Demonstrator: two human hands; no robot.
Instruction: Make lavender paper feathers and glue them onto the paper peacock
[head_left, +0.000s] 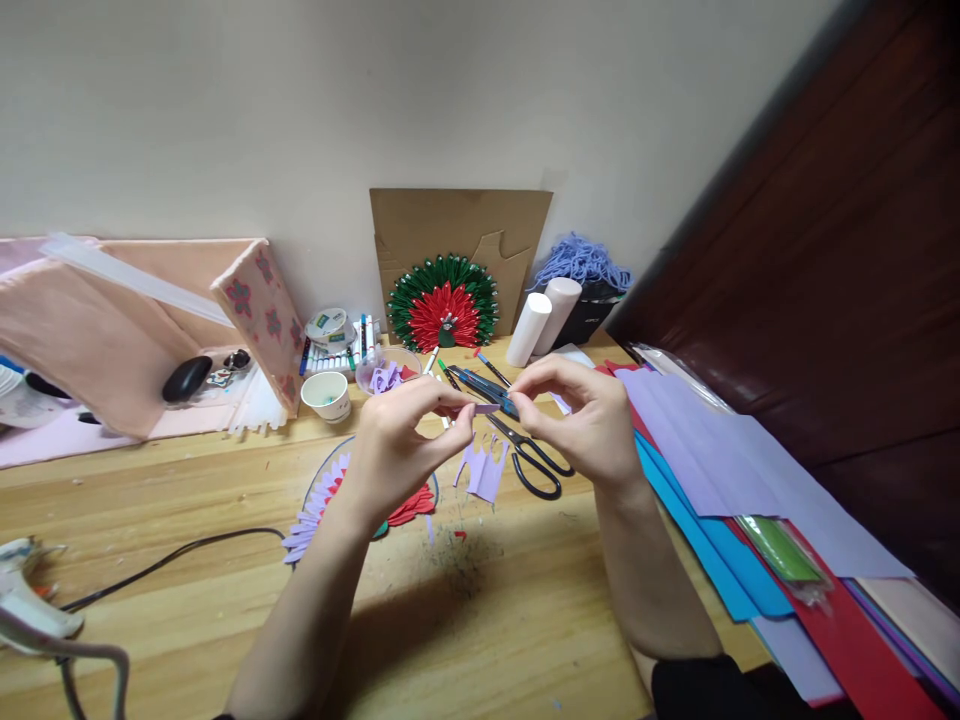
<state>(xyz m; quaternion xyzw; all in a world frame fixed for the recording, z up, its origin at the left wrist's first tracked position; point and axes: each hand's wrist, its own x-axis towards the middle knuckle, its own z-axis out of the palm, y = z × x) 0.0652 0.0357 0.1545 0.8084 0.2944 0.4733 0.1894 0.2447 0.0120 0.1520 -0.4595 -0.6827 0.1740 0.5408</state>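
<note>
Above the table my left hand (pixel 401 440) pinches a small purple paper petal (pixel 487 408) between thumb and forefinger. Close to the petal's free end is my right hand (pixel 581 415), its thumb and forefinger pressed together; whatever is between these fingertips is too small to make out. Below the hands lie black-handled scissors (pixel 536 470) and a cut purple paper scrap (pixel 487 472). A blue utility knife (pixel 480 388) lies behind them. Partly hidden by my left forearm is a round piece with purple petals (pixel 319 508) and red petals (pixel 412 506).
A red and green petal fan (pixel 444 305) leans on cardboard (pixel 450 215) by the wall. Left of it stand a paper cup (pixel 326 397), markers and a pink box (pixel 259 330). A glue gun (pixel 34 590) with a cable lies at left. Coloured sheets (pixel 705 450) cover the right side.
</note>
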